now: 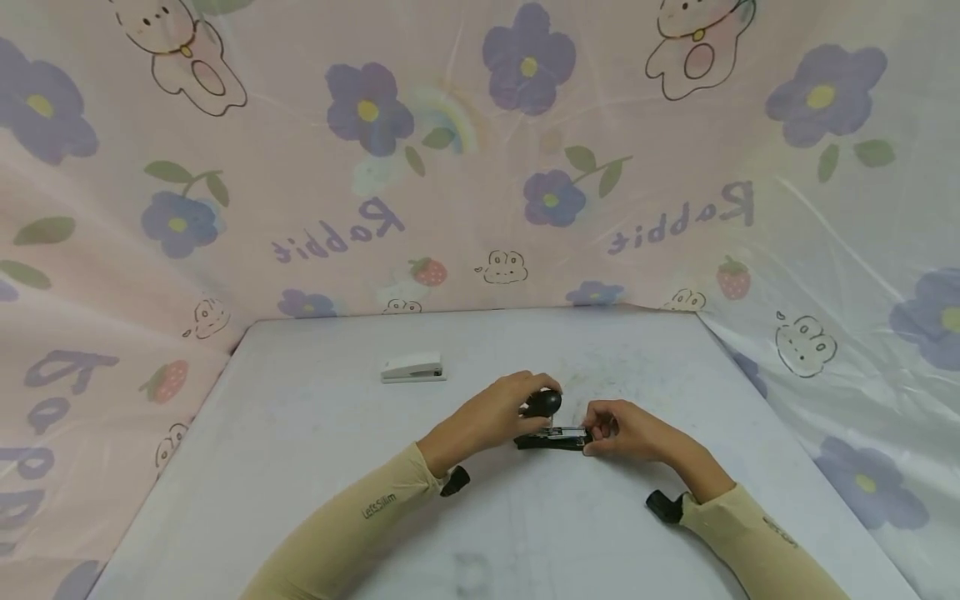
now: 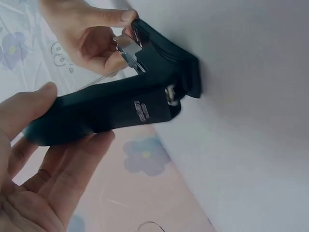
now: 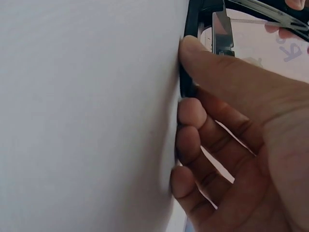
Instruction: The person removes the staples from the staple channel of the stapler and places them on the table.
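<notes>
A black stapler (image 1: pixel 551 443) stands on the white table with its top arm swung up from the base. In the left wrist view its dark top cover (image 2: pixel 111 108) lies between the thumb and fingers of my left hand (image 2: pixel 43 159), which holds it raised. My right hand (image 1: pixel 628 429) pinches the far end of the base; in the right wrist view the thumb (image 3: pixel 207 63) presses on it. The metal staple channel (image 2: pixel 128 48) and a thin spring show in the opened gap. My left hand (image 1: pixel 498 414) reaches over from the left in the head view.
A white stapler (image 1: pixel 412 367) lies closed farther back, left of my hands. The white table (image 1: pixel 315 467) ends at a printed cloth (image 1: pixel 465 192) that hangs behind and along both sides. Small black wrist cameras stick out from both sleeves.
</notes>
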Motion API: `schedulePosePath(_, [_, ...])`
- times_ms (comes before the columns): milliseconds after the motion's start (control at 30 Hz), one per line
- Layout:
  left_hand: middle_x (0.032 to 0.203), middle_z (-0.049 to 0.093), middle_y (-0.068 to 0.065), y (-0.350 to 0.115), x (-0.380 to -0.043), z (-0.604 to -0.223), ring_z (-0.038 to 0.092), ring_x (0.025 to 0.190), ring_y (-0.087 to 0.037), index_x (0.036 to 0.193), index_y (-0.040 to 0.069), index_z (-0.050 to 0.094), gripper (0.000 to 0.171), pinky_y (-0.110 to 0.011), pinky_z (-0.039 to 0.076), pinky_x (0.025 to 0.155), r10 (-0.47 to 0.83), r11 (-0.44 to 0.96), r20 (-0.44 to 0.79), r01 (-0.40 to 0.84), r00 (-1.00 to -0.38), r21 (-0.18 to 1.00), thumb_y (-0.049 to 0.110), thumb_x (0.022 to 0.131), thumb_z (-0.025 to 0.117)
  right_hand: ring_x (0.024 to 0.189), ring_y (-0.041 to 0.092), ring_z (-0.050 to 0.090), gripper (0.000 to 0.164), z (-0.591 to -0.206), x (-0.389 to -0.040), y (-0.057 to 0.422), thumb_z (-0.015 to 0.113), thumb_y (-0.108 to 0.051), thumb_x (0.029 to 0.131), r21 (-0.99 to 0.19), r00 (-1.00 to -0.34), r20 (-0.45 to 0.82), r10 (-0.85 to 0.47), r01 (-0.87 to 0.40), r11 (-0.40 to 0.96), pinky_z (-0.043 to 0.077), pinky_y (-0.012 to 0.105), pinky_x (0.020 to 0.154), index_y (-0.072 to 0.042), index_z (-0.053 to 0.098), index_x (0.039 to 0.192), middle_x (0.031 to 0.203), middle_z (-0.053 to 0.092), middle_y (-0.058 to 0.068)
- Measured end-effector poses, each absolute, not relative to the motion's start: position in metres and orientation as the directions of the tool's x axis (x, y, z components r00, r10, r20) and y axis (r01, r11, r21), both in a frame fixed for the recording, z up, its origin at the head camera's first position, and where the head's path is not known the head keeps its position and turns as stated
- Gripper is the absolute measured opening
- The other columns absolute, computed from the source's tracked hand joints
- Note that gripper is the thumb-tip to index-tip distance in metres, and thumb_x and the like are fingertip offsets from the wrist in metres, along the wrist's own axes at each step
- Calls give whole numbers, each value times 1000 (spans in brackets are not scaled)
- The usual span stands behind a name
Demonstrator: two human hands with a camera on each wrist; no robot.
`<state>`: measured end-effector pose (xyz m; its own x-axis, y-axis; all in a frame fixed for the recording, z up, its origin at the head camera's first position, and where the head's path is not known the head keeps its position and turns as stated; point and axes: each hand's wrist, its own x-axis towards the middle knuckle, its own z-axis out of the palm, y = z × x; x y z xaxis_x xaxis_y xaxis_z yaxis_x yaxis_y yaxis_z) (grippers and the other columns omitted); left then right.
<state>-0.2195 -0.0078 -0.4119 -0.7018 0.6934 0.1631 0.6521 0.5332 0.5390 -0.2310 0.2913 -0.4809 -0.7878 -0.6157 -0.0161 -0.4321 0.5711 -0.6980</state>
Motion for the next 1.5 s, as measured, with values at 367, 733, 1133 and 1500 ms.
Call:
schedulePosePath(367, [129, 69, -2, -39, -222, -421, 71, 117, -16, 134, 15, 58, 42, -29, 59, 96, 660, 447, 207, 599, -722, 665, 16, 99, 81, 76, 7, 56, 26, -479, -234, 289, 90, -24, 90, -686, -785, -14, -620, -443, 577, 48, 27, 70, -18, 66, 99, 84, 60, -8])
schedulePosePath(733, [112, 75, 1, -62, -221, -426, 72, 106, -14, 123, 11, 58, 39, -41, 59, 97, 603, 466, 229, 570, -764, 676, 15, 95, 85, 78, 9, 56, 26, -478, -235, 289, 89, -24, 91, -695, -783, -42, -620, -423, 581, 47, 28, 71, -17, 65, 100, 85, 59, -7])
schedulePosePath(1133, [107, 74, 1, -84, -220, -431, 71, 97, -12, 118, 10, 58, 40, -40, 60, 89, 596, 533, 197, 566, -779, 628, 18, 93, 88, 78, 10, 57, 27, -480, -237, 290, 90, -24, 91, -705, -790, -55, -610, -402, 584, 48, 28, 72, -18, 65, 100, 84, 59, -5])
schedulePosePath(1500, [114, 67, 3, -87, -213, -431, 62, 98, -12, 120, 15, 72, 27, -39, 56, 87, 603, 695, 46, 553, -796, 459, 21, 96, 83, 76, 11, 57, 27, -480, -234, 291, 89, -24, 91, -716, -787, -62, -613, -393, 577, 48, 29, 71, -16, 64, 100, 84, 59, -4])
